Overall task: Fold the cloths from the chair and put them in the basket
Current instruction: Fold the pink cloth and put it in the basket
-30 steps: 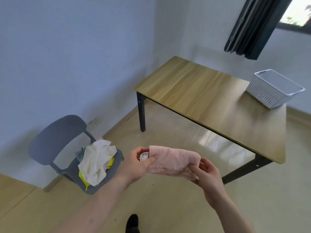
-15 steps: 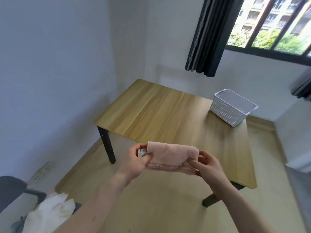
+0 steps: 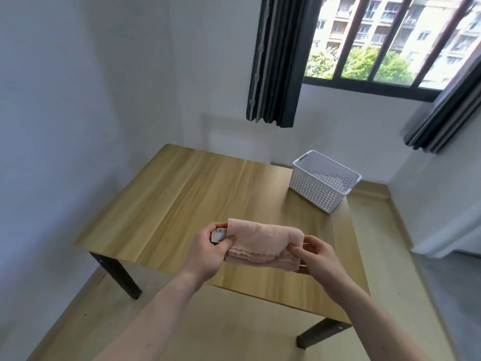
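Two hands (image 3: pixel 208 252) on soft folded pink cloth (image 3: pixel 263 242)

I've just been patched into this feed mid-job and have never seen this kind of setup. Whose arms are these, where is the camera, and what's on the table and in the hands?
There is no robot here. The camera sits on a person's head and looks forward and down, so the two bare arms are their own. The left hand and right hand each pinch one end of a folded pink cloth, held in the air above the near part of the wooden table. A small barcode tag shows at the left hand. A white perforated basket stands at the table's far right corner; no cloth shows inside it.
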`<state>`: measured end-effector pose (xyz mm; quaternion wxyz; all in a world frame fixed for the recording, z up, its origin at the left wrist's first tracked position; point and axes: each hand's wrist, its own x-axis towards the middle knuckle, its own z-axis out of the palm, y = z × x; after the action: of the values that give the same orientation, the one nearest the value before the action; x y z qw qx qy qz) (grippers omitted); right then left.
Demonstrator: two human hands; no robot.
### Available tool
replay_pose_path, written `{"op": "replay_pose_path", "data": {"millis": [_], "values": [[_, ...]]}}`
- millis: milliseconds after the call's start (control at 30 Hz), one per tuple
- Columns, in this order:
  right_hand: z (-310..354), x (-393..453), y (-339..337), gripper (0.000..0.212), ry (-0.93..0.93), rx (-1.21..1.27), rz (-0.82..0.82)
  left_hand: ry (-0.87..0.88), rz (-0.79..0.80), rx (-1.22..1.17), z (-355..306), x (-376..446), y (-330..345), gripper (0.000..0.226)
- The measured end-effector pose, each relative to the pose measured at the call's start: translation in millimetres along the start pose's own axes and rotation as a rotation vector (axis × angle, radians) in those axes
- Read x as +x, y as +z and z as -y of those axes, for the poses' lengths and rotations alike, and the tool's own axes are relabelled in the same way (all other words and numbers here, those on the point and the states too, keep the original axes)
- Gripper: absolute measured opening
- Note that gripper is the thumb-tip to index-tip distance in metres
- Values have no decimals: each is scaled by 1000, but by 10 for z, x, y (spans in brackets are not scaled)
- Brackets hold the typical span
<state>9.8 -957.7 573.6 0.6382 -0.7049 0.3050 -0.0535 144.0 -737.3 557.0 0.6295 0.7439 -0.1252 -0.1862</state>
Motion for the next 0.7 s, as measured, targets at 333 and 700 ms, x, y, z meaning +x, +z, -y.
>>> {"op": "replay_pose_path", "data": {"millis": [333,700], "values": [[-97,1476,-1292,12,21,-50,109,-81,-130,4,26,947,1466,9],[98,2537,-2557,19,56,-81,238,-143,-234,-8,-293,1530,2792,7]]}}
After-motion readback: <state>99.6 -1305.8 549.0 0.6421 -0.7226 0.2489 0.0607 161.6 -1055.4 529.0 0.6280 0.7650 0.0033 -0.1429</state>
